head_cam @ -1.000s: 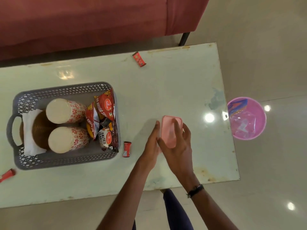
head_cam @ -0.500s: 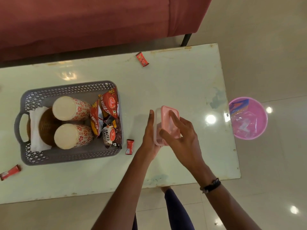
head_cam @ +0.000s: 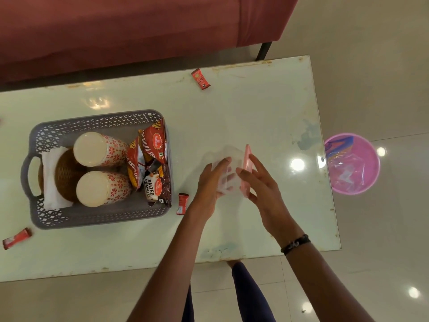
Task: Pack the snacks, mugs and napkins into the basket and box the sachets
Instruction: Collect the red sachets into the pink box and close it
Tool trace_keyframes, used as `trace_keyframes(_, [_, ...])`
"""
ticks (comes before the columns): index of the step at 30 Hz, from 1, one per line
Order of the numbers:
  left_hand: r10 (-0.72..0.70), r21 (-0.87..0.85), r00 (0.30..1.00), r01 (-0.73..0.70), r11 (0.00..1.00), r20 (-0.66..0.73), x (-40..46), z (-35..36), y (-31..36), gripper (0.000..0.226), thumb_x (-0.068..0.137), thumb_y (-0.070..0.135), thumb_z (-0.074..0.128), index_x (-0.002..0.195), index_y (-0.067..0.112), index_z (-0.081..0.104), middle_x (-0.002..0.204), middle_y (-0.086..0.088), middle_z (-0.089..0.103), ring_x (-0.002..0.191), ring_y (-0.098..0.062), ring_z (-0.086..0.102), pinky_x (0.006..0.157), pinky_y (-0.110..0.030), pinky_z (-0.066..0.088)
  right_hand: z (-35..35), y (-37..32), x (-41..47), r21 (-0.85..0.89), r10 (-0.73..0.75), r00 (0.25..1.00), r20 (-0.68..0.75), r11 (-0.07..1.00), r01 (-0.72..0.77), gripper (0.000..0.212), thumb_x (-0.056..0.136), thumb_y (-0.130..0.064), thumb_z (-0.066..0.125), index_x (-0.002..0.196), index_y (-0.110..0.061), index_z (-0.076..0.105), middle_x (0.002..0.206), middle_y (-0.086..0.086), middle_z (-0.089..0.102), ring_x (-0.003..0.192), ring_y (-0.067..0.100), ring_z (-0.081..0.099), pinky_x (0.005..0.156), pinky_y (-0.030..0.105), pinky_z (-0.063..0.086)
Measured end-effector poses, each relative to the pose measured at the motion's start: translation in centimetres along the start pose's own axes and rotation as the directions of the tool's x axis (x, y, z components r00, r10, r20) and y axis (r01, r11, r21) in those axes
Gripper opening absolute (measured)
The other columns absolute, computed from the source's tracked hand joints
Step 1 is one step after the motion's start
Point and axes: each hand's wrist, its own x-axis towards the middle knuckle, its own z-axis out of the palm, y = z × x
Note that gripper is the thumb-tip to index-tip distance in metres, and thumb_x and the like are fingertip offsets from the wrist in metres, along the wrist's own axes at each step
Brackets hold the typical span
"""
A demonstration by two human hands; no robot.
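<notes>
A grey basket (head_cam: pixel 97 217) on the table's left holds two floral mugs (head_cam: pixel 99 151), white napkins (head_cam: pixel 50 180) and red snack packets (head_cam: pixel 151 156). Just right of the basket, my left hand (head_cam: pixel 210 184) grips a clear plastic box (head_cam: pixel 228 168). My right hand (head_cam: pixel 260 182) holds its pink lid (head_cam: pixel 246 166), tilted up on edge beside the box. Three red sachets lie loose on the table: one (head_cam: pixel 182 203) beside the basket, one (head_cam: pixel 200 79) at the far edge, one (head_cam: pixel 16 238) at the near left.
A pale glass table (head_cam: pixel 267 108) ends at the right, where a pink bin (head_cam: pixel 352 163) stands on the floor. A maroon sofa (head_cam: pixel 116 31) runs along the table's far side.
The pink lid was flat on the box a second ago; my right hand has lifted it off to the right and tipped it on edge. My left hand now grips the clear box.
</notes>
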Motion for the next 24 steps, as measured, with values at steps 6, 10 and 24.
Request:
trace_keyframes(6, [0.094,0.111,0.980,-0.075,0.991,-0.177,2.8,-1.0,1.4,0.045,0.084,0.037,0.064,0.122,0.014,0.056,0.117,-0.005,0.063,0.115,-0.022,0.057,0.093,-0.040,0.050,-1.5,-0.3,1.5,0.230,-0.009,0.996,-0.094,0.973,0.030,0.054,0.088,-0.034,0.050,0.140,-0.028,0.038,0.134,0.001,0.053,0.121,0.018,0.055,0.098,0.036,0.047])
trace_keyframes(10, [0.113,0.169,0.971,-0.078,0.983,-0.211,3.3,-1.1,1.5,0.050,0.084,0.038,0.064,0.126,0.014,0.054,0.124,-0.003,0.059,0.116,-0.019,0.054,0.086,-0.034,0.053,-2.8,-0.6,2.3,0.386,0.087,0.980,-0.177,0.923,-0.012,0.037,0.088,-0.023,0.047,0.124,-0.014,0.052,0.116,0.011,0.062,0.110,0.026,0.061,0.092,0.043,0.052])
trace_keyframes(24, [0.594,0.670,0.769,-0.315,0.672,-0.235,0.4,-2.0,-0.7,0.026,0.091,0.024,0.055,0.111,0.007,0.058,0.110,-0.006,0.061,0.101,-0.021,0.058,0.086,-0.036,0.052,-6.4,1.2,7.8,-0.358,-0.251,0.883,-0.398,0.928,0.103,0.039,0.088,-0.014,0.058,0.126,-0.011,0.054,0.118,0.003,0.060,0.109,0.019,0.055,0.085,0.022,0.046])
